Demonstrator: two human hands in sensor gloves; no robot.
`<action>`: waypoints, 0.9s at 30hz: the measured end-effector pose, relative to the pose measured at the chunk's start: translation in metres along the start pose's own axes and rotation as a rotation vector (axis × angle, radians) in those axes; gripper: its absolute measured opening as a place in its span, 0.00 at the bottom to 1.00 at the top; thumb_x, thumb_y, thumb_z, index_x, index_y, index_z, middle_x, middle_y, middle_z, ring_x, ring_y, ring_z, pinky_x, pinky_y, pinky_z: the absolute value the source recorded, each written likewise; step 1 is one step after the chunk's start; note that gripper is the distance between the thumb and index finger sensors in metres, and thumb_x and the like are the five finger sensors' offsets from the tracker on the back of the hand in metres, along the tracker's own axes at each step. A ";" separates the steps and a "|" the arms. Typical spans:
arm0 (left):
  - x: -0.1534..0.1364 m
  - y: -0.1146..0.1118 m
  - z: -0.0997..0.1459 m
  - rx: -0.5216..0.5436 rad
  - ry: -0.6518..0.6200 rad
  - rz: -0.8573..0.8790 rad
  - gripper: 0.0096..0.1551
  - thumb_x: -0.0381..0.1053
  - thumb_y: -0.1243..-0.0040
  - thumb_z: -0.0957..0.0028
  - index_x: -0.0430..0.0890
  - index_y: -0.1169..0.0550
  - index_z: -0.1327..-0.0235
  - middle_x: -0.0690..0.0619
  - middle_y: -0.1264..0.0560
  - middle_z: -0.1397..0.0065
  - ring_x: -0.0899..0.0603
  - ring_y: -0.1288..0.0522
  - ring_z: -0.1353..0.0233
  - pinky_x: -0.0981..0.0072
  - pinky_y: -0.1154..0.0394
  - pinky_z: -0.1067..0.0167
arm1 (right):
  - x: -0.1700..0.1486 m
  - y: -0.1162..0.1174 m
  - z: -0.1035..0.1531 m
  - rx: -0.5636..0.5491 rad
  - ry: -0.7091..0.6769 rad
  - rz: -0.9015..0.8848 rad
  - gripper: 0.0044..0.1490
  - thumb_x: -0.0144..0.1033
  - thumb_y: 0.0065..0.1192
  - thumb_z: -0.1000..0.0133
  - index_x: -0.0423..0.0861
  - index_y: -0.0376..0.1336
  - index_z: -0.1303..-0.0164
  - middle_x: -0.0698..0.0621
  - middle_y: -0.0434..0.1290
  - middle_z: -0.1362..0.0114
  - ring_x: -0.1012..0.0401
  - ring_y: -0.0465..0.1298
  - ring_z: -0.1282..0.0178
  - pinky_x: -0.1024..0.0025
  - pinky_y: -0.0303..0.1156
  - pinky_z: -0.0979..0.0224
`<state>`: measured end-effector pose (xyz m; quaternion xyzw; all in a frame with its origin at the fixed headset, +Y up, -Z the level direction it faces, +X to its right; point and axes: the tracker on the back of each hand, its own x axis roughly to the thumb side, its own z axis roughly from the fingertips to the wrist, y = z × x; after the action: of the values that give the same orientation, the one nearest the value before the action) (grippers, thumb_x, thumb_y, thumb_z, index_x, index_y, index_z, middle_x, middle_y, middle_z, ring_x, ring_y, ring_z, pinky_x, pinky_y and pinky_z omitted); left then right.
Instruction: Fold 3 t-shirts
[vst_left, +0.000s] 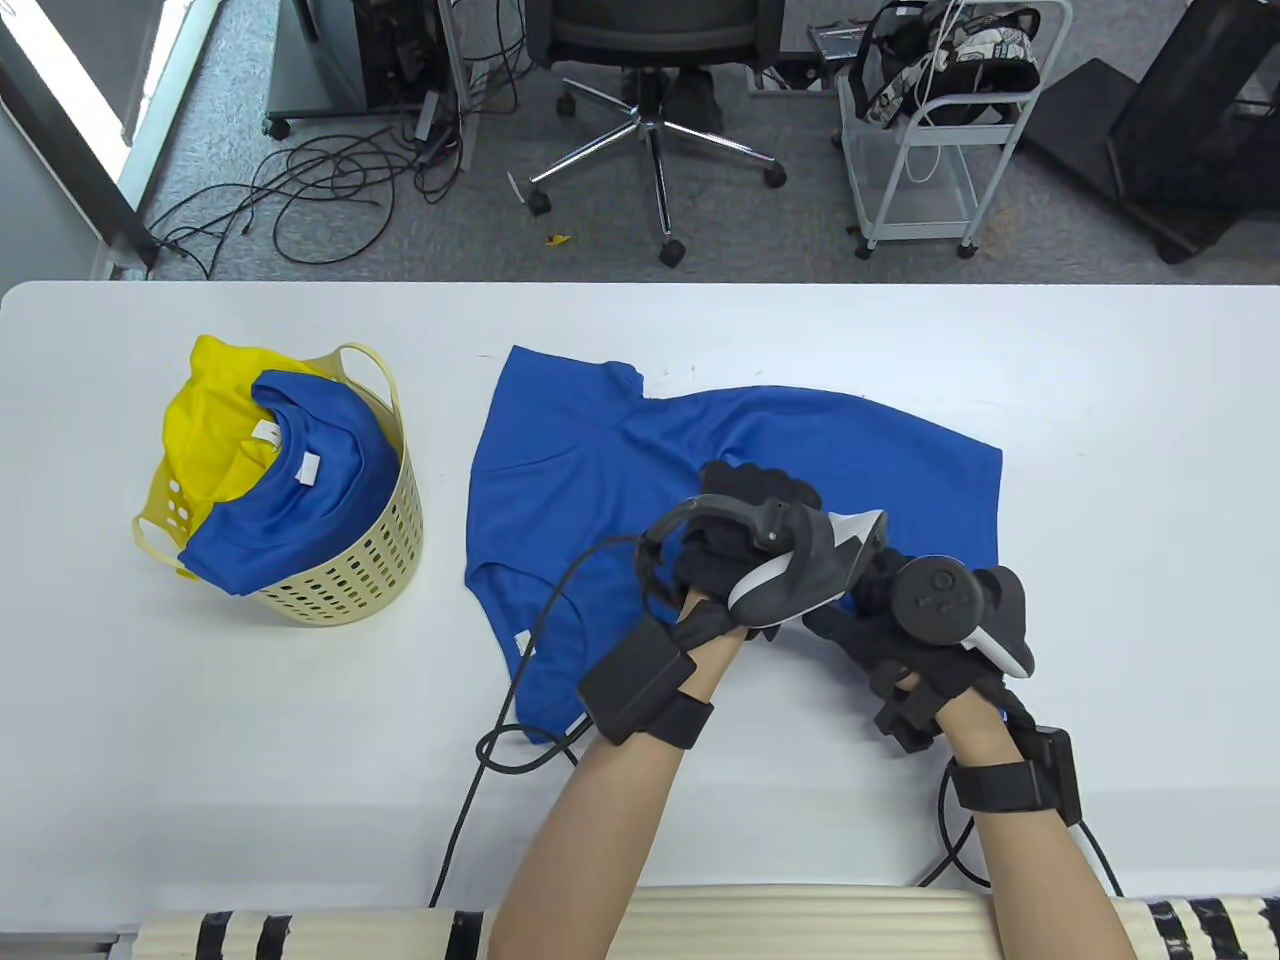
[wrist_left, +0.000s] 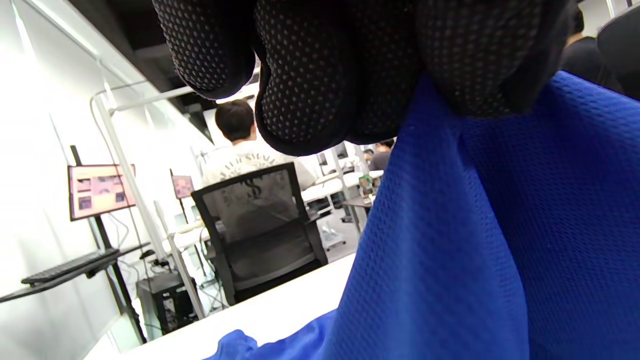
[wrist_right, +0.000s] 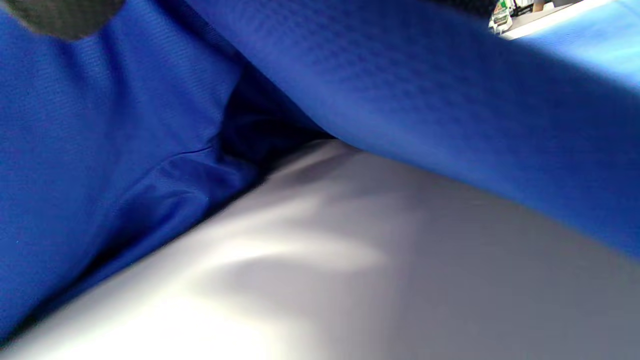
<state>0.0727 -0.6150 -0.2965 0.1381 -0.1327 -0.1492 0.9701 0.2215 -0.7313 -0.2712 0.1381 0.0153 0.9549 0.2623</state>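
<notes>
Blue t-shirt rumpled, part-folded; left hand pinching its cloth; right hand grip unclear.

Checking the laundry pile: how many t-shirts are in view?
3: a blue mesh t-shirt spread on the white table; a blue one and a yellow one in the cream plastic basket. More may hide beneath.

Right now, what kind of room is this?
Probably an office or lab workspace: a rolling office chair and loose cables on grey carpet, plus a monitor and keyboard on a stand.
</notes>
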 end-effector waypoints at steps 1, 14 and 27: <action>0.001 0.004 -0.004 0.002 0.005 0.011 0.21 0.60 0.28 0.66 0.57 0.15 0.59 0.56 0.14 0.56 0.53 0.14 0.57 0.55 0.23 0.41 | 0.001 -0.001 0.000 -0.020 0.005 -0.009 0.46 0.58 0.57 0.53 0.48 0.51 0.28 0.41 0.62 0.29 0.44 0.67 0.36 0.41 0.60 0.31; 0.032 0.049 -0.026 0.021 0.059 0.075 0.21 0.61 0.27 0.65 0.56 0.14 0.59 0.56 0.14 0.58 0.54 0.14 0.59 0.55 0.23 0.42 | 0.023 -0.006 0.013 -0.169 0.029 -0.069 0.63 0.71 0.57 0.61 0.39 0.46 0.28 0.37 0.60 0.28 0.43 0.66 0.35 0.39 0.59 0.31; -0.021 0.063 -0.017 0.045 0.212 0.047 0.21 0.62 0.28 0.63 0.56 0.15 0.59 0.56 0.14 0.60 0.54 0.14 0.60 0.55 0.22 0.43 | 0.013 0.007 0.009 -0.186 0.208 0.081 0.29 0.45 0.64 0.50 0.47 0.65 0.40 0.46 0.74 0.41 0.50 0.77 0.47 0.41 0.67 0.35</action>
<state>0.0743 -0.5467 -0.2978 0.1716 -0.0360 -0.1080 0.9786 0.2098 -0.7310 -0.2585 0.0141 -0.0515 0.9712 0.2323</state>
